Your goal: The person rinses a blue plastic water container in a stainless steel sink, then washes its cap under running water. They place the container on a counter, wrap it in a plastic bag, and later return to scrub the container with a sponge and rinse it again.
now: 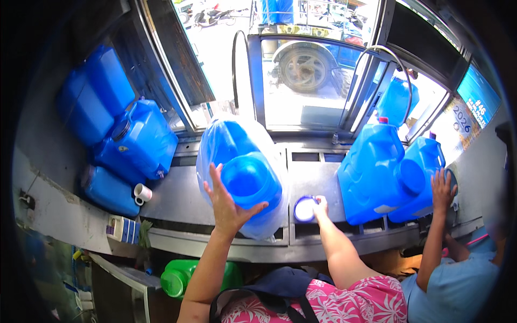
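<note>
A large blue plastic water container [250, 173] in a clear plastic bag [204, 177] stands on the metal counter before me, its wide mouth uncovered. My left hand [230, 206] is spread at the near left side of that mouth, fingers apart; whether it touches the rim I cannot tell. Just above the counter to the right, my right hand [322, 205] grips a round lid [305, 209] with a dark blue rim and a bright, washed-out middle. Right of the lid stands a blue jug [363, 173] with a red cap and a large side lid.
Several blue containers [145, 137] and a white mug [143, 194] stand at the left. A co-worker's hand [443, 187] rests by another blue jug [420, 157] at the right. A green container [202, 274] is below the metal counter [177, 198]. Hoses [408, 76] hang by the window frame.
</note>
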The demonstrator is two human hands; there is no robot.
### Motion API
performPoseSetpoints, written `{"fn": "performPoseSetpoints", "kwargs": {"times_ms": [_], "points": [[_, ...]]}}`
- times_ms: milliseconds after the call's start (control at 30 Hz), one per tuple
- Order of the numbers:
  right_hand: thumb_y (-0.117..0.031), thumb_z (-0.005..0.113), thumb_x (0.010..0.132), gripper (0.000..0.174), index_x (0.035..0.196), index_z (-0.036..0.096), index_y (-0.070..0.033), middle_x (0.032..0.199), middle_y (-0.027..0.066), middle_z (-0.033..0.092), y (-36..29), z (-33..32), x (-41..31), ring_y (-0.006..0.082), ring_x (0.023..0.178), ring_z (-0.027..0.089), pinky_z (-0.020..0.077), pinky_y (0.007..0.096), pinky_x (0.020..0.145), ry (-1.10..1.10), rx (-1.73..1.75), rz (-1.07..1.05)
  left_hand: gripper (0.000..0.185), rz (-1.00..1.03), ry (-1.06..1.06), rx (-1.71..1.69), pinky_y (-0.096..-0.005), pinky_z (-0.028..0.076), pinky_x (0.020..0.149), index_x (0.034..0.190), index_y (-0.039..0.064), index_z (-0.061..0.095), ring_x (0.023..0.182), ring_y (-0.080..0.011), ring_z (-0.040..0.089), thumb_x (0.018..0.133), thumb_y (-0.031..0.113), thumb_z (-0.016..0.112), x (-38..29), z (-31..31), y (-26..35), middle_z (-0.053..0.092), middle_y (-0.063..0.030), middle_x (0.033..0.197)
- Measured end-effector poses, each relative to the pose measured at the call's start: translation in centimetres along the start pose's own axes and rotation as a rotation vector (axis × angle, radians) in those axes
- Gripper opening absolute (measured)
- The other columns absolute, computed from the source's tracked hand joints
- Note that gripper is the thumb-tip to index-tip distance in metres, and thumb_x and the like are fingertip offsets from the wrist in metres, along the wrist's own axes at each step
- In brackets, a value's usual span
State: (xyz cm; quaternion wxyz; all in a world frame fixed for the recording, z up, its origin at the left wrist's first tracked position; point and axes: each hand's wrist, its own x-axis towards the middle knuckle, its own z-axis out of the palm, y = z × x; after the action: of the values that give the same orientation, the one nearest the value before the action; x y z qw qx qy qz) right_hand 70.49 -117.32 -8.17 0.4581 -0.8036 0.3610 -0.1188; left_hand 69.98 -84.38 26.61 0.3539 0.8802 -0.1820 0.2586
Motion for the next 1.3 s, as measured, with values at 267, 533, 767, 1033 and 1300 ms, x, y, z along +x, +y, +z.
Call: {"fn": "performPoseSetpoints", "kwargs": {"times_ms": [267, 533, 767, 1033, 1300], "points": [[-0.042, 0.070, 0.077, 0.049, 0.120, 0.063, -0.019, 0.125, 0.0119, 0.059, -8.5, 8.1, 9.7, 0.0336, 0.118, 0.051, 0.0407, 0.0431, 0.099, -0.184, -0.160, -0.158, 0.158, -0.119, 0.052, -0.242, -0.0480, 0.033, 0.109, 0.147, 0.005, -0.016, 0.128, -0.0383, 0.041, 0.042, 0.046, 0.095, 2.4, 1.4, -4.0, 0.029, -0.0310, 0.140], [-0.066, 0.062, 0.078, 0.100, 0.151, 0.017, -0.016, 0.151, 0.0161, 0.029, -17.5, 26.2, 22.9, 0.0333, 0.126, 0.042, 0.0345, 0.0488, 0.104, -0.541, 1.142, 0.704, 0.157, -0.148, 0.084, -0.184, -0.0488, 0.030, 0.110, 0.146, 0.002, -0.016, 0.130, -0.0395, 0.040, 0.043, 0.048, 0.094, 3.7, 4.3, -3.4, 0.034, -0.0292, 0.139], [-0.071, 0.059, 0.077, 0.102, 0.152, 0.015, -0.017, 0.152, 0.0204, 0.026, -16.0, 26.7, 25.7, 0.0368, 0.129, 0.040, 0.0330, 0.0490, 0.106, -0.638, 1.403, 0.729, 0.151, -0.096, 0.082, -0.257, -0.0506, 0.031, 0.109, 0.147, -0.001, -0.009, 0.131, -0.0430, 0.039, 0.047, 0.050, 0.092, 5.6, 5.0, -4.4, 0.042, -0.0309, 0.135], [-0.088, 0.033, 0.074, 0.105, 0.154, 0.008, -0.023, 0.157, 0.0198, 0.009, -29.4, 17.8, 20.0, 0.0393, 0.143, 0.017, -0.0056, 0.0535, 0.113, -0.730, 0.696, 0.055, 0.151, -0.122, 0.072, -0.294, -0.0526, 0.031, 0.110, 0.148, 0.006, -0.008, 0.132, -0.0435, 0.038, 0.046, 0.051, 0.092, 6.0, 4.5, -4.4, 0.042, -0.0295, 0.136], [-0.040, 0.060, 0.091, 0.034, 0.118, 0.069, -0.020, 0.151, 0.0191, 0.032, -46.6, 6.6, 11.6, 0.0361, 0.144, 0.019, 0.0177, 0.0553, 0.113, -1.006, 0.426, -1.266, 0.149, -0.136, 0.031, -0.330, -0.0528, 0.032, 0.110, 0.150, 0.011, -0.006, 0.132, -0.0443, 0.037, 0.045, 0.049, 0.093, 5.8, 3.7, -3.7, 0.039, -0.0308, 0.138]]}}
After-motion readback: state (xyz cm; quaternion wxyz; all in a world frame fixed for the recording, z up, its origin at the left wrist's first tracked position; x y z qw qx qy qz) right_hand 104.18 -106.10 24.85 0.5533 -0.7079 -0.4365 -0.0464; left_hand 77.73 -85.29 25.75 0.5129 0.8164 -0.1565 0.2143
